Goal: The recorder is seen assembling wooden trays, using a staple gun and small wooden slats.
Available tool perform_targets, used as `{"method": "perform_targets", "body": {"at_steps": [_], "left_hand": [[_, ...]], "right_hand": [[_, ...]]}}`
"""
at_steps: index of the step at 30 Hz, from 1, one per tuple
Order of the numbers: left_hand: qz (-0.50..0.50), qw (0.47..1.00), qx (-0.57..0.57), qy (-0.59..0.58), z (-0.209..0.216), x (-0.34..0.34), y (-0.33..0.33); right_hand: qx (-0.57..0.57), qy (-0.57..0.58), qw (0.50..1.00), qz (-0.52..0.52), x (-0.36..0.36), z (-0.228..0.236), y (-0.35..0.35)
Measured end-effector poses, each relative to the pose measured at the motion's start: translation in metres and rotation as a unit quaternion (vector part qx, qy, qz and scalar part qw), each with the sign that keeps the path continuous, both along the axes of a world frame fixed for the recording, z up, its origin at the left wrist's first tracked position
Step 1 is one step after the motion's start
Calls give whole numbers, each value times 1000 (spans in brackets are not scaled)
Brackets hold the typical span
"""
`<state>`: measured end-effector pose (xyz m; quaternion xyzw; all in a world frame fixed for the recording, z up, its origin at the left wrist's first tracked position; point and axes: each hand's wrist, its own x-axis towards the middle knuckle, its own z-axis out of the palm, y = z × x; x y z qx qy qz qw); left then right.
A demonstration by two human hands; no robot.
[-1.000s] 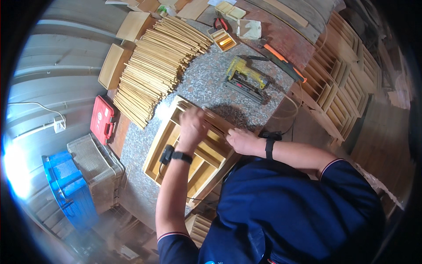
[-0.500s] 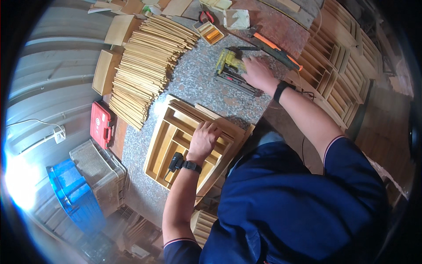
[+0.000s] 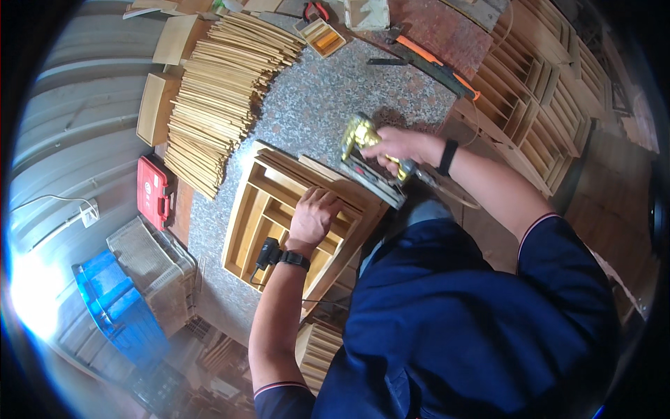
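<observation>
My right hand (image 3: 393,149) is wrapped round the handle of a yellow and grey nail gun (image 3: 359,131), lifted above the bench's near right edge. Its long dark magazine slants down beside the tray's corner. A wooden divider tray (image 3: 241,244) with several compartments lies at the bench's near edge. My left hand (image 3: 316,215) reaches over it, fingers curled onto slats along its right side; the fingertips are partly hidden. Wooden strips lie along that upper right side, against the tray's rim.
Many thin wooden sticks (image 3: 216,91) are stacked on the speckled bench (image 3: 307,105). Farther off lie a small box of staples or nails (image 3: 322,38), red-handled pliers (image 3: 316,11) and an orange-handled tool (image 3: 426,54). A red case (image 3: 152,192) and a blue crate (image 3: 117,300) are at left; finished-looking trays (image 3: 530,105) at right.
My right hand has picked the nail gun up off the bench and brought it nearer to me, toward the tray. My left hand stays on the tray.
</observation>
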<state>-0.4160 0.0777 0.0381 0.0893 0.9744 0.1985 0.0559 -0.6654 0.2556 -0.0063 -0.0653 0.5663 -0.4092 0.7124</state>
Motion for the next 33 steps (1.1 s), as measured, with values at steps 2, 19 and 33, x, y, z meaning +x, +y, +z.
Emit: {"method": "perform_targets", "body": {"at_steps": [2, 19, 33], "left_hand": [[12, 1000, 11, 6, -1, 2, 0], [0, 999, -17, -44, -1, 0, 1], [-3, 1000, -16, -26, -2, 0, 2]], "right_hand": [[18, -69, 997, 26, 13, 3, 18], [54, -128, 990, 29, 47, 6, 55], [54, -141, 987, 51, 43, 7, 51]]}}
